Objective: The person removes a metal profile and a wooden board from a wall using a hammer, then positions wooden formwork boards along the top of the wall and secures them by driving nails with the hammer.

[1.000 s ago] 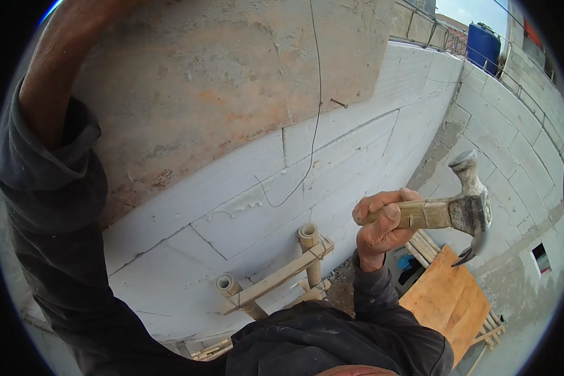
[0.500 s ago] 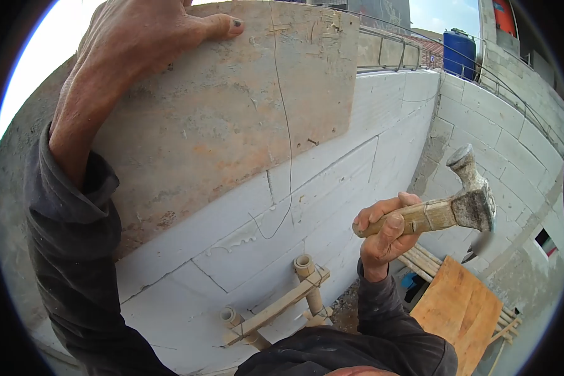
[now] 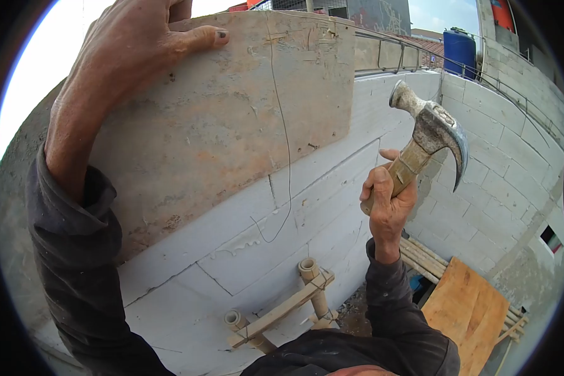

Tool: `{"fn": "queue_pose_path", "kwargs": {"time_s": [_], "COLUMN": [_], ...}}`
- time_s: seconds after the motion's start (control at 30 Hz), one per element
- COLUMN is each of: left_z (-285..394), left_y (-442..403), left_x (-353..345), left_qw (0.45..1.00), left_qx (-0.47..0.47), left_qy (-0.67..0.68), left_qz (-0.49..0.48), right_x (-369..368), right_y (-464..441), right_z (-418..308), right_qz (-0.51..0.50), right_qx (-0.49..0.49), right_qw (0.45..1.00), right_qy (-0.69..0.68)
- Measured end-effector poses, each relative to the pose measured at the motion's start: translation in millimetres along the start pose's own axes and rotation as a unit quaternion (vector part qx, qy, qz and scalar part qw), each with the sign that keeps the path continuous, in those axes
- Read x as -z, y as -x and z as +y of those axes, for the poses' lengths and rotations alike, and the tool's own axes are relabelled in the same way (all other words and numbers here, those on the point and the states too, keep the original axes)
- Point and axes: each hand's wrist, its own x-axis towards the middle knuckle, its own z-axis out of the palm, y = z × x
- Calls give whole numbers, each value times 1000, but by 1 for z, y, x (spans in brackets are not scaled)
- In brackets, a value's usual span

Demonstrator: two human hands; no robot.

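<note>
My left hand (image 3: 128,53) grips the top edge of a stained board (image 3: 232,119), its thumb lying on the near face and its other fingers mostly hidden behind. The board stands against the white block wall (image 3: 332,188). A nail (image 3: 313,146) sticks out near the board's lower right, and a thin wire (image 3: 281,113) hangs down its face. To the right of the board, my right hand (image 3: 390,200) is wrapped round the handle of a claw hammer (image 3: 429,125). The hammer's head is up, with the claw curving to the right.
Two bamboo posts (image 3: 308,269) joined by a wooden crossbar (image 3: 282,308) rise beside the wall below. A plywood sheet (image 3: 467,313) lies on bamboo poles (image 3: 423,260) at the lower right. Farther back are a blue barrel (image 3: 459,53) and a grey block wall (image 3: 495,144).
My right hand has tilted the hammer upright, bringing its head up and left towards the board. The view has shifted so my left hand on the board's top edge now shows.
</note>
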Motion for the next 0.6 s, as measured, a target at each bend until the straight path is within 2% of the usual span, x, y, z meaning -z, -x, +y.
{"fn": "queue_pose_path", "kwargs": {"time_s": [0.03,0.1,0.17,0.23,0.27,0.37,0.43,0.57,0.6], "left_z": [-12,-89,-135,-145,-147,-152,-164,-198,-198], "left_y": [1,-14,-14,-7,-3,5,3,-14,-13], "left_x": [-3,-1,24,44,54,64,67,77,76], "left_qw": [999,986,988,994,984,971,967,935,926], "left_qx": [-31,-153,-116,-17,42,80,89,158,156], "left_qy": [-15,-53,-101,-39,-8,-2,57,104,152], "left_qz": [35,43,-18,-98,-171,-227,-232,-301,-308], "right_x": [5,10,13,21,19,15,-1,-27,-35], "right_y": [-27,-82,-138,-194,-220,-298,-319,-358,-358], "right_z": [-2,-7,-14,-9,0,26,15,31,30], "right_qz": [-4,19,13,-38,-32,-41,22,-16,10], "right_qx": [29,85,87,50,46,59,34,70,60], "right_qw": [1000,994,992,993,992,981,940,918,888], "right_qy": [10,59,92,100,113,182,338,390,455]}}
